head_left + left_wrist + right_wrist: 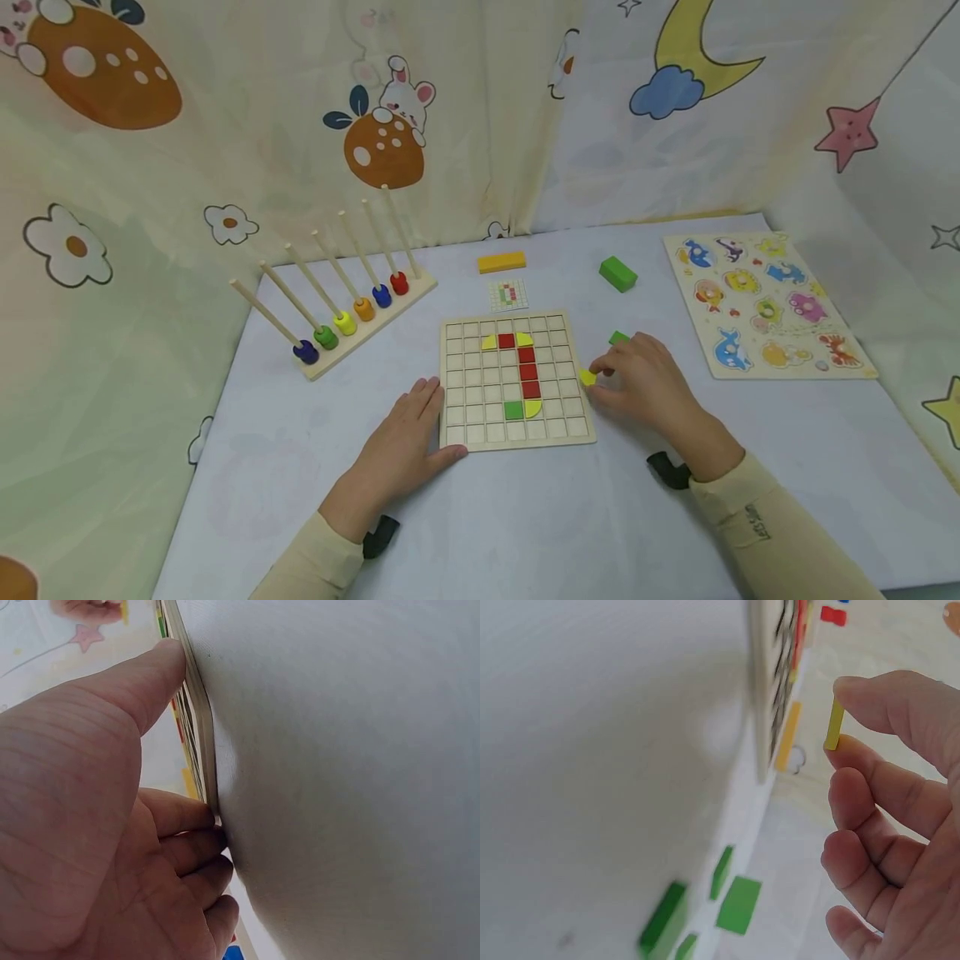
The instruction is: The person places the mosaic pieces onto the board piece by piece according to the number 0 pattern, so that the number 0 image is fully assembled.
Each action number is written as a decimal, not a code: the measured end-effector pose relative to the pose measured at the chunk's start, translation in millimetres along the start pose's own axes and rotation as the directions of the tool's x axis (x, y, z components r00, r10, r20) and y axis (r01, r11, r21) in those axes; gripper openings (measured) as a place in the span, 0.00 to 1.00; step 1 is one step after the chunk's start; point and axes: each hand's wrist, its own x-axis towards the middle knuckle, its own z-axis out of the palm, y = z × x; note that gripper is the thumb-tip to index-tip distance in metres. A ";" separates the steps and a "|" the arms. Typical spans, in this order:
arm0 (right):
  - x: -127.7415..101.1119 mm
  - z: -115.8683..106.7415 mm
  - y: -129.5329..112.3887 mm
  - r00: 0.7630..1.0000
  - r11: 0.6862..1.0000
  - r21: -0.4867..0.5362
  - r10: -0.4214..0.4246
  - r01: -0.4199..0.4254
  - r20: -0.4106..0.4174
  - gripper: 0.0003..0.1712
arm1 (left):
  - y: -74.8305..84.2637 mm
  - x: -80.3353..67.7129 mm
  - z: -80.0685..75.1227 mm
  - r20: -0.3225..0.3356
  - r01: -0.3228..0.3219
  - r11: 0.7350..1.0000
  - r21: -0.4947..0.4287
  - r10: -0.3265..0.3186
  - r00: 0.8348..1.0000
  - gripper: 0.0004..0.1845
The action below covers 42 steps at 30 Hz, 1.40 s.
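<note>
White table (525,517), curtained on three sides with printed fabric (225,125). Largest items on it: an animal peg puzzle (765,304) at far right, and a peg rack (352,321) with coloured rings at far left. At centre lies the wooden grid board (516,379), partly filled: red squares run down one column, yellow curved pieces flank the top, and a green square with a yellow curved piece sits at the foot. Beyond the board lie a small pattern card (508,294), a yellow block (501,262) and a green block (618,273); a few small green tiles (739,904) lie near the right hand. Left hand (408,454) rests flat on the table with fingers straight, thumb along the board's near-left corner and fingers against its left edge (wrist view confirms contact with the rim), holding nothing. Right hand (645,383) sits just beside the board's right edge, thumb and forefinger pinched on a small yellow tile (588,377), held edge-on and clear of the table in the wrist view (834,724). Judgement: placing it well calls for checking the card for the cell and the curve's orientation first, turning the tile flat before lowering it, and dropping it squarely between the grid ribs. The left hand's bracing should keep the board from sliding; the risk is nudging neighbouring pieces.
</note>
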 end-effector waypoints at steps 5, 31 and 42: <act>7.6 -2.5 -19.5 0.999 0.999 0.013 -0.032 0.032 -0.013 0.17 | -0.5 0.9 1.4 -0.007 -0.007 1.000 0.007 0.007 1.000 0.57; 29.5 27.4 -93.6 0.976 0.975 0.050 -0.215 0.216 -0.029 0.12 | -1.8 0.7 -0.4 0.008 -0.002 1.000 0.000 0.002 1.000 0.57; 29.5 43.6 -102.6 0.980 0.980 0.046 -0.196 0.194 0.033 0.09 | -1.9 1.8 0.8 0.006 0.001 1.000 0.011 -0.001 1.000 0.57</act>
